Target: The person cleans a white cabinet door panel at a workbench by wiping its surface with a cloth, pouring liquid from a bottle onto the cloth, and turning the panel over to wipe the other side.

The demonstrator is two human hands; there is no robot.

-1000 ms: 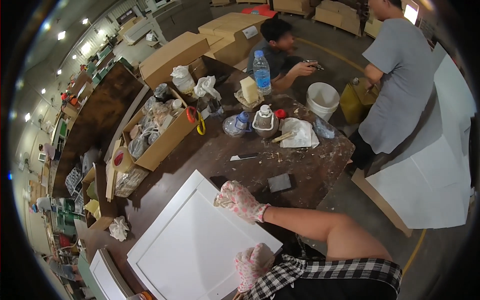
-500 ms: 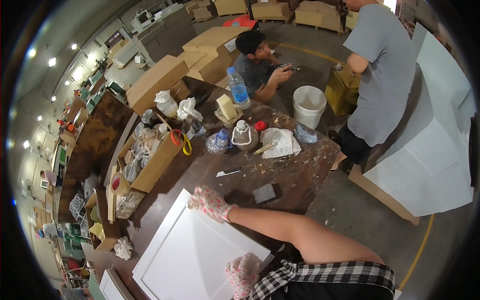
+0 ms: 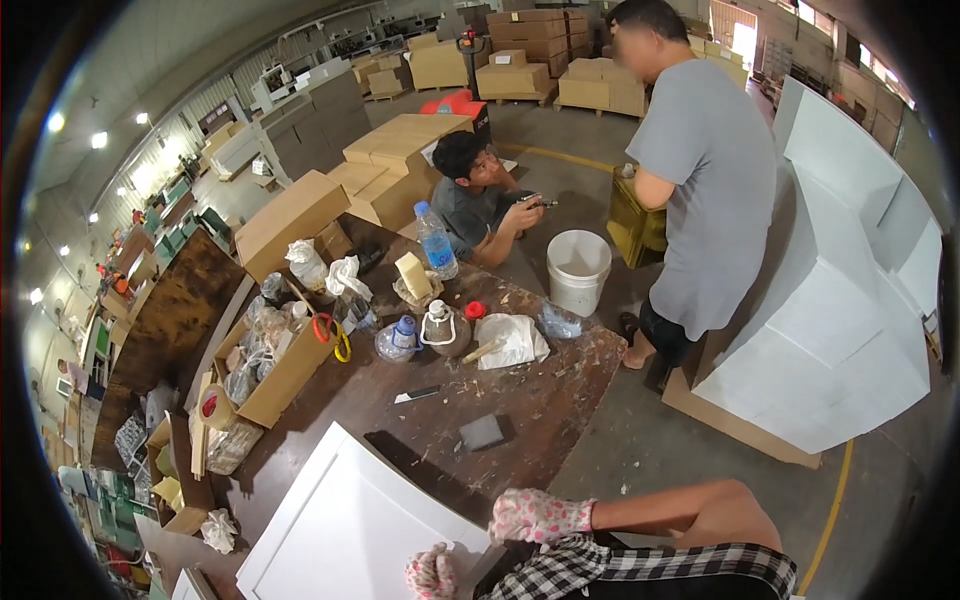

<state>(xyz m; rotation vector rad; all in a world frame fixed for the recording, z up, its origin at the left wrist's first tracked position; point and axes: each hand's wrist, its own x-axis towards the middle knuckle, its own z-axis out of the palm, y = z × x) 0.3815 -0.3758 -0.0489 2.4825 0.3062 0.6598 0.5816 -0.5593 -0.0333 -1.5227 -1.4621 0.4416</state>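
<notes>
A white panel [image 3: 370,520] with a raised border lies on the dark worktable [image 3: 580,400] in front of me. My right hand [image 3: 540,515], in a pink-dotted white glove, is at the panel's near right corner with its fingers curled together. Over the panel's lower part is my left hand [image 3: 432,572], gloved the same way and closed like a fist. What either hand grips, if anything, is hidden. A grey rectangular block [image 3: 481,433] and a knife [image 3: 417,395] lie beyond the panel.
Bottles, including a blue-capped one [image 3: 399,340], stand farther back. An open carton [image 3: 290,375] of bags is at the left. One co-worker [image 3: 480,200] crouches behind the table; another [image 3: 705,190] stands near a white bucket [image 3: 578,272] and white sheets [image 3: 820,340].
My right hand has moved from the panel's far edge back to its near right corner. My left hand stays low over the panel. The view has tipped up and turned right.
</notes>
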